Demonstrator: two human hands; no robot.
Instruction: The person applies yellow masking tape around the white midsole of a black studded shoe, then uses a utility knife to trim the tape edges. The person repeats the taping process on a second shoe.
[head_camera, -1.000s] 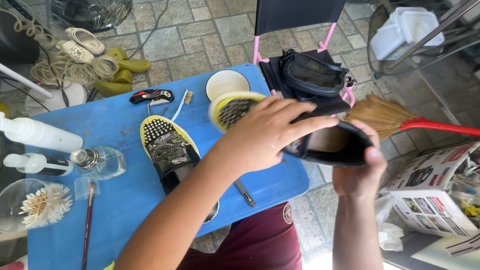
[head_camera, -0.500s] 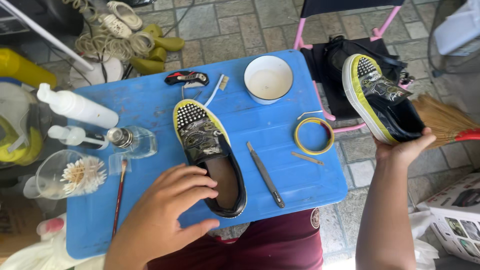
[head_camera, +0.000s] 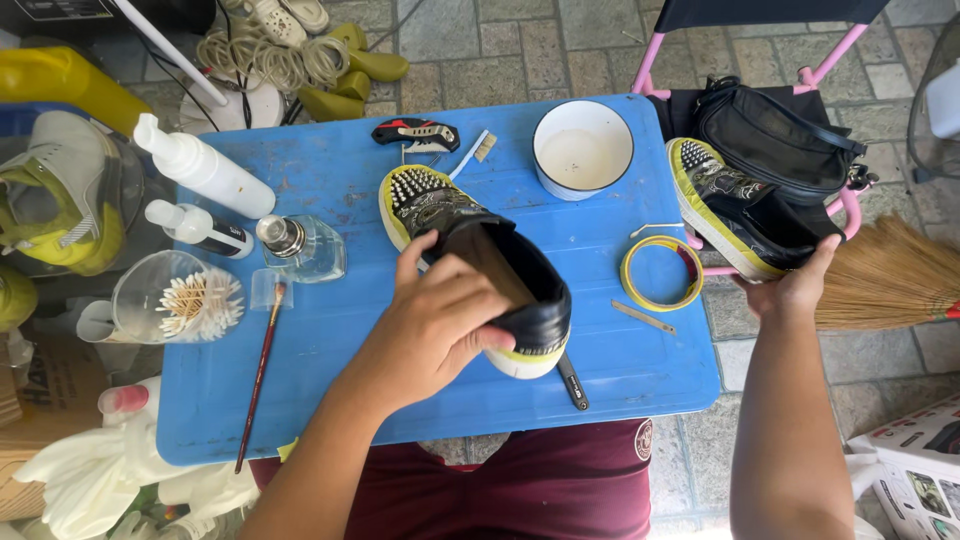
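Note:
My left hand grips a black studded shoe with a yellow sole at its heel and opening, on the middle of the blue table. My right hand holds the matching shoe from below, off the table's right edge, over a pink chair. A black bag lies on that chair just behind the held shoe. A yellow tape ring and a thin metal tool lie on the table between my hands.
A white bowl, a toothbrush and a black-red knife sit at the table's far side. Bottles, a small glass jar, a cup of cotton swabs and a paintbrush are on the left. A broom lies right.
My left hand moved onto the table shoe and took hold of its heel. My right hand lowered the second shoe toward the chair beside the table.

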